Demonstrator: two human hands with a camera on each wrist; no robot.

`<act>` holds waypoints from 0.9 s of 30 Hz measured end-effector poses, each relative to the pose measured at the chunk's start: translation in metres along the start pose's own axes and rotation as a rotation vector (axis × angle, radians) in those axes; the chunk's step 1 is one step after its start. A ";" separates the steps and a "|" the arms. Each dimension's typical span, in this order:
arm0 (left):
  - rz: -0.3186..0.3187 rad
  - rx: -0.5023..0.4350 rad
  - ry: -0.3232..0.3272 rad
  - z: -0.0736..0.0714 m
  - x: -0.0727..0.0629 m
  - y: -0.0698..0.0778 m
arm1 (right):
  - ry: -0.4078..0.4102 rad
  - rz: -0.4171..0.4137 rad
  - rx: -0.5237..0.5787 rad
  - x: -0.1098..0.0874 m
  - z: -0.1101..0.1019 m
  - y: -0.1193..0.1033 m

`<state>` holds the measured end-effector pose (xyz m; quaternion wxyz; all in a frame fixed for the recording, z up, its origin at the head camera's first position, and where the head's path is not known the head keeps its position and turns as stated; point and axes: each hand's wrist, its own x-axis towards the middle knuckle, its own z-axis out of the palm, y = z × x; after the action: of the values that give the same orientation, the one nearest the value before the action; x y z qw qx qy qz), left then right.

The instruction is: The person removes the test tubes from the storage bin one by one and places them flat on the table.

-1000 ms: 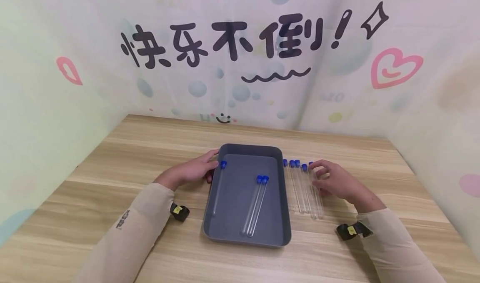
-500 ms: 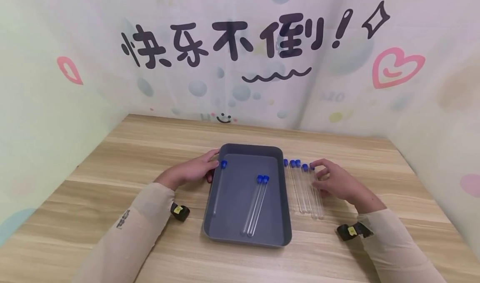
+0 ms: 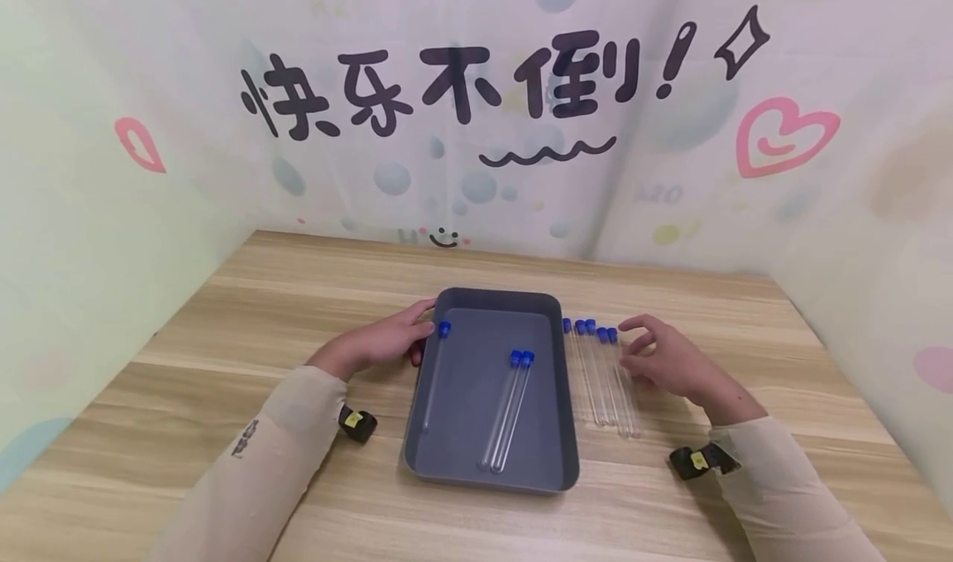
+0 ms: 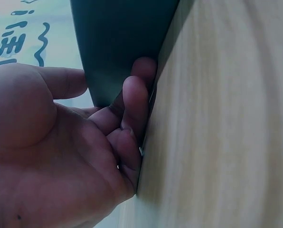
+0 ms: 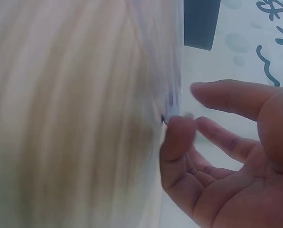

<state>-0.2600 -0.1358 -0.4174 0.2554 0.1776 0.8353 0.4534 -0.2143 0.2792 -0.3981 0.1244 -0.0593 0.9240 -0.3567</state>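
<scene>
A dark grey tray (image 3: 491, 318) lies on the table with three blue-capped test tubes inside: one test tube (image 3: 441, 380) along the left wall and a pair of test tubes (image 3: 510, 413) on the right. My left hand (image 3: 381, 343) holds the tray's left side, thumb at the rim. In the left wrist view, the fingers (image 4: 134, 102) bend against the outer wall, low by the tabletop. Right of the tray, several capped test tubes (image 3: 601, 380) lie side by side. My right hand (image 3: 673, 363) hovers at their right edge, fingers loosely bent and thumb apart, with nothing between them.
The wooden table (image 3: 298, 297) reaches back to a printed cloth backdrop (image 3: 447, 189). A black wrist camera (image 3: 357, 423) sits at the left cuff, and another wrist camera (image 3: 688, 461) at the right cuff.
The rightmost test tube has shifted slightly left against its neighbour, its blue cap now clear of my right fingertips. My left hand and the tray have stayed in place.
</scene>
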 end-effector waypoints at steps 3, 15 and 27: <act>-0.001 -0.004 0.001 0.001 -0.001 0.000 | 0.030 -0.014 -0.021 -0.001 0.000 -0.001; -0.018 0.017 0.017 -0.001 -0.002 -0.003 | 0.050 -0.051 0.007 -0.004 0.004 -0.018; -0.007 0.021 0.028 0.000 0.001 -0.003 | 0.055 -0.173 0.049 -0.009 0.006 -0.054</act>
<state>-0.2613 -0.1365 -0.4201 0.2436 0.1709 0.8440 0.4462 -0.2031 0.2367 -0.3646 0.0693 -0.1258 0.9096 -0.3899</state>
